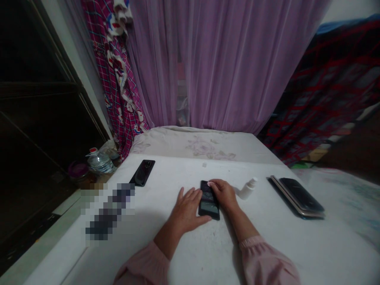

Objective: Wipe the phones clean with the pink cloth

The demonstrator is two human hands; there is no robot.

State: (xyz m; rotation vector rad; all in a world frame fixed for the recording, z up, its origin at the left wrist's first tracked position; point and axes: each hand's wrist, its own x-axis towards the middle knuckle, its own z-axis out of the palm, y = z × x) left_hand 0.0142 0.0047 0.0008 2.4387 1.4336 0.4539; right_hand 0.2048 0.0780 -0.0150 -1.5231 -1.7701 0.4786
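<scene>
White table (pixel 202 253). Left hand (pixel 186 211) spread, bracing the phone (pixel 208 204); right hand (pixel 224 194) curled at its top. Phone's flat, 5 o'clock from my view centre; bottle (pixel 247 190) at its 3. Pale pad (pixel 210 183) looks pinched in right fingertips: I'd press light, pad flat, left steady.

Glossy phone screen (pixel 209 202), plastic bottle (pixel 246 190)

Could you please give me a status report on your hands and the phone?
Left hand spread, touching smartphone at left. Right hand at its top with small pale wad. White bottle to right, clear of phone.
</scene>
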